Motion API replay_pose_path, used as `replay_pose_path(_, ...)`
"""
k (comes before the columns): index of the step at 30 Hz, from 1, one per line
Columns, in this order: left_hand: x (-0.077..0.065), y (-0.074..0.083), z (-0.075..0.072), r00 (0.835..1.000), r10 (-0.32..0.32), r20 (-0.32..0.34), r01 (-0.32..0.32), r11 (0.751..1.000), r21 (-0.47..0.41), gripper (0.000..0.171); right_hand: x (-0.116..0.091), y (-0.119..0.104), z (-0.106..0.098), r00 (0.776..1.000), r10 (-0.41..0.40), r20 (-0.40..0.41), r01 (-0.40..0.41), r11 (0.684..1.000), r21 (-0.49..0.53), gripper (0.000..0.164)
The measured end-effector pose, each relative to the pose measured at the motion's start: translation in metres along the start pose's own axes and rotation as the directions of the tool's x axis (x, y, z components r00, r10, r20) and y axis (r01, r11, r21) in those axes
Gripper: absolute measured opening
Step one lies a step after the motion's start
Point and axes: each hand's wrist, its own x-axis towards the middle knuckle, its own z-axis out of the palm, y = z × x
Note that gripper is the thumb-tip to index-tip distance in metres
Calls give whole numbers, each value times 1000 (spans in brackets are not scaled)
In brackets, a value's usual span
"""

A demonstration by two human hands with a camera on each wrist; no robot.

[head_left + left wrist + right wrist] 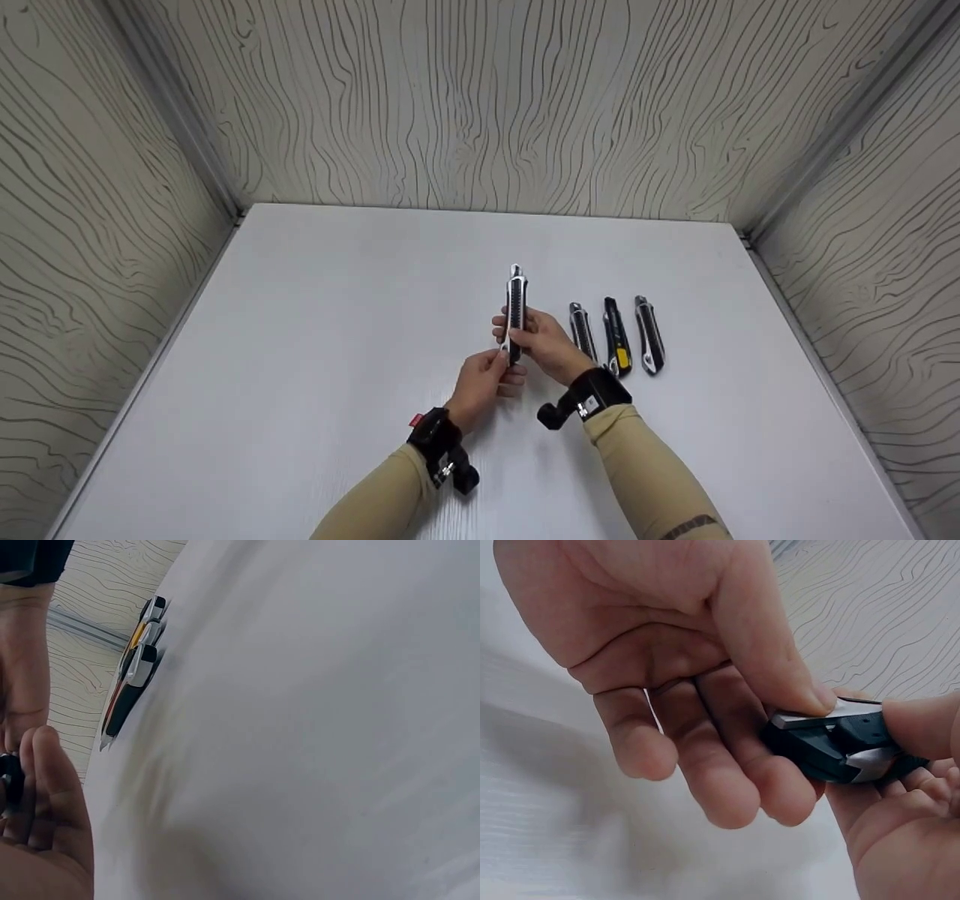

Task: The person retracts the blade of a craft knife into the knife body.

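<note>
Both hands hold one utility knife [517,296], silver and black, its slim tip pointing away toward the back wall. My left hand [478,384] pinches its near end, and my right hand [553,346] grips it around the middle. Seen from the right wrist, the right thumb [769,652] presses on the top of the knife's body [832,742] with fingers curled beneath. The left thumb [922,724] lies on the same body from the other side. In the left wrist view only a dark bit of the knife [11,778] shows between the hands.
To the right of the hands, three more utility knives lie in a row on the white table [300,337]: a silver and black one [580,327], a black one with a yellow part [618,337], and another silver and black one [650,337]. Wood-grain patterned walls [465,105] enclose the table.
</note>
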Motion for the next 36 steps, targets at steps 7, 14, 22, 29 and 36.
replay_pose_path(7,3,-1,0,1000,-5,-6,5,1000,-5,36,0,0,0,1000,0,10,0,1000,3,51)
replay_pose_path(14,3,-1,0,1000,-5,-6,5,1000,-12,36,1,1,0,1000,10,-4,-10,1000,-19,51)
replay_pose_path(22,3,-1,0,1000,2,4,-2,999,-38,35,0,3,-2,1000,-4,25,6,997,-74,53)
replay_pose_path(29,0,0,0,1000,-2,2,2,999,-32,35,1,5,-1,999,0,32,3,997,-75,54)
replay_pose_path(36,-2,-3,-1,1000,-13,1,13,999,-37,35,0,4,0,999,1,43,5,989,-151,51)
